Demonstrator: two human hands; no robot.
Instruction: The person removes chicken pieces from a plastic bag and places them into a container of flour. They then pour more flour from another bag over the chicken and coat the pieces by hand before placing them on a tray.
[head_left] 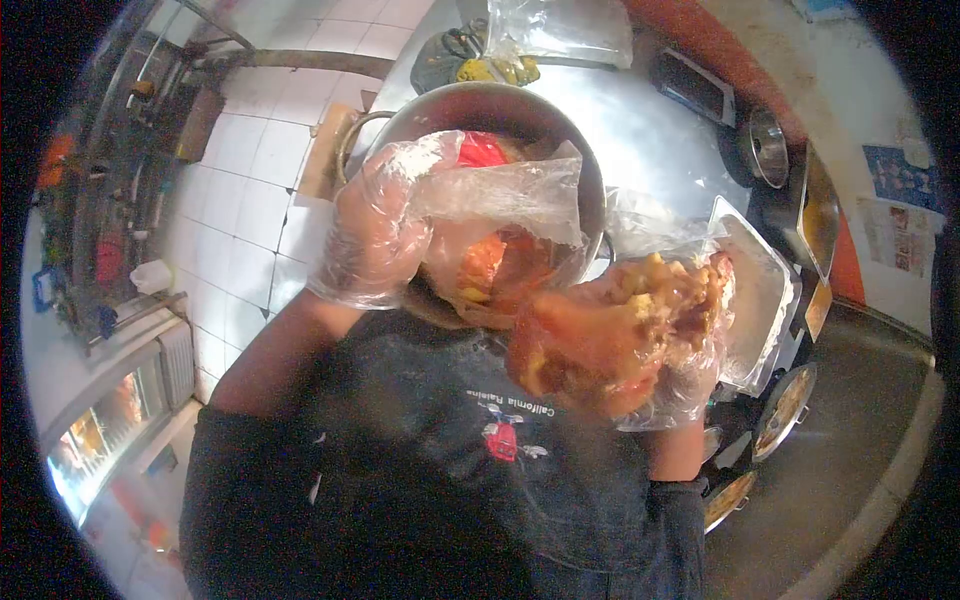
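My left hand, in a clear plastic glove with white powder on it, is closed on the top of a clear plastic bag. Orange-red pieces show through the lower part of the bag, which hangs over a large metal pot. My right hand, also gloved, grips a big chunk of meat from the right and below. The meat has reddish-orange skin and a lumpy, yellowish-brown cut side. It is in front of the pot's right side. Something red shows behind the left hand.
Right of the pot stands a white tray with pale powder along its edge. Clear plastic and a dark bag lie at the back of the metal table. A metal bowl and round pans stand at right.
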